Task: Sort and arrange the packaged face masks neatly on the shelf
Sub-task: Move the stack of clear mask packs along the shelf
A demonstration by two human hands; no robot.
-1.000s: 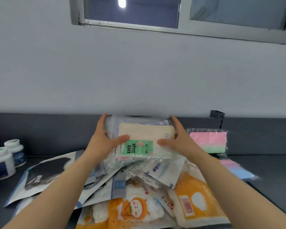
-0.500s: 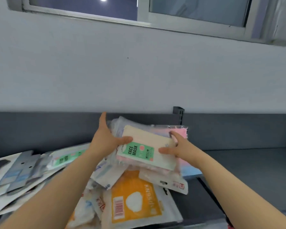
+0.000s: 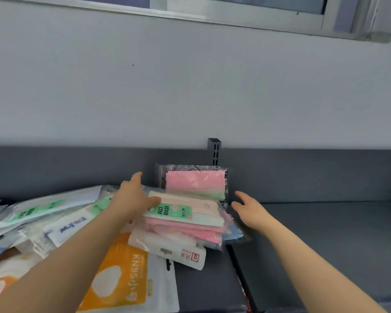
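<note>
While the left grip (image 3: 133, 197) rests flat-fingered on the mask stack (image 3: 185, 225), right grip (image 3: 251, 211) hangs open just beside it; best square edges between both palms.

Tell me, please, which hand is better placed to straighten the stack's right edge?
Probably right: the right hand hangs open beside that edge, while the left hand rests on the FACE MASK pack on top.
</note>
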